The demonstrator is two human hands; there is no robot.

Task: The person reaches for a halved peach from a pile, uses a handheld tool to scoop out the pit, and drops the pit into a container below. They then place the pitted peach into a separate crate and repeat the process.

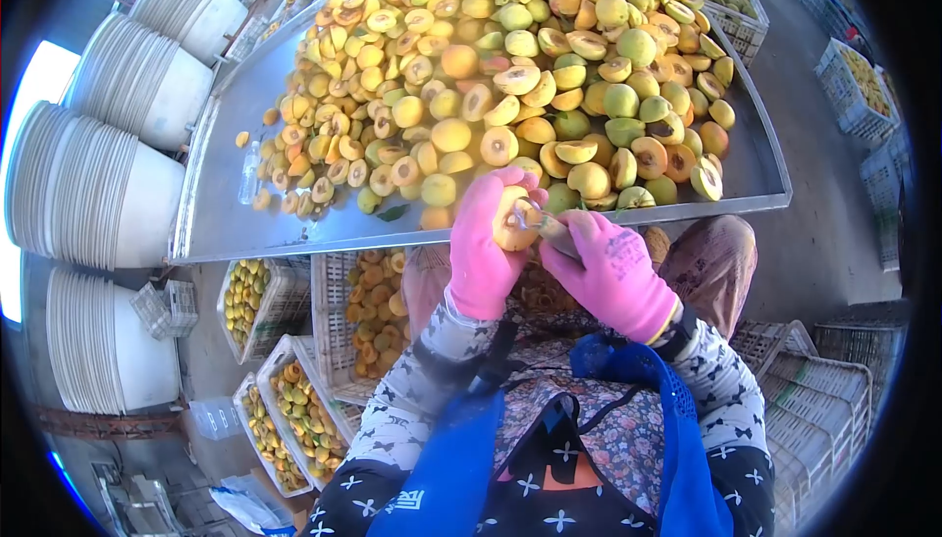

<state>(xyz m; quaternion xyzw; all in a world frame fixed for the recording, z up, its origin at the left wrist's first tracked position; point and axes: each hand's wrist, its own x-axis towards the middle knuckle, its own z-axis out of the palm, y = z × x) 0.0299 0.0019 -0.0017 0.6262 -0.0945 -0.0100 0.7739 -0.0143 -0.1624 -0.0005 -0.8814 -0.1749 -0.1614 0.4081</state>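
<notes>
My left hand (488,248), in a pink glove, is wrapped round a yellow peach half (512,220) at the near edge of a metal table. In my right hand (613,272), also gloved in pink, is a small tool (552,232) with a handle; its metal tip touches the cut face of the peach. The tip is partly hidden against the fruit. Just beyond both hands lies a large heap of peach halves (498,146), some cut side up and some skin side up.
The metal table (324,233) has a raised rim. Crates of peaches (309,414) stand below left, beside a crate of halves (378,326) near my lap. Stacked white tubs (93,184) line the left. Empty crates (810,409) are at lower right, with more fruit crates (854,86) at far right.
</notes>
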